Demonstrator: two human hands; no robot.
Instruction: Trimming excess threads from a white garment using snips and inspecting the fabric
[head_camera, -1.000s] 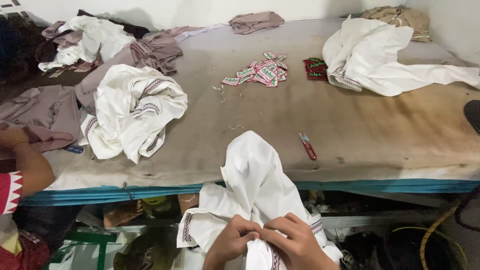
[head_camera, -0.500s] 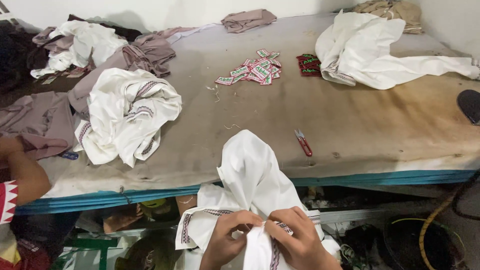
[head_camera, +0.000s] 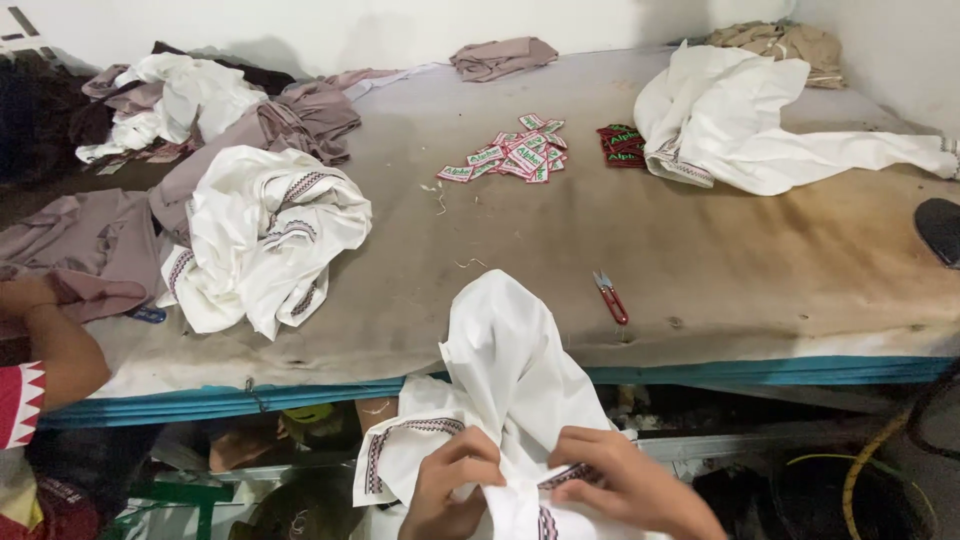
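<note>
White garment (head_camera: 505, 370) between both hands' fingers (head_camera: 470, 462)

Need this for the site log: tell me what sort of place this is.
Probably a small garment workshop. Both hands, left hand and right hand, work a white garment at a stained worktable with heaped clothes, a pile of woven labels and thread snips.

White garment (head_camera: 510, 370) with dark patterned trim, held at the table's near edge. Table (head_camera: 760, 260) covering: grey-beige, brown-stained toward the right edge; blue rim. Thread snips (head_camera: 610, 297): red. Labels (head_camera: 510, 158) near the far edge: white, red and green. Left-edge garments (head_camera: 90, 240): mauve.
</note>
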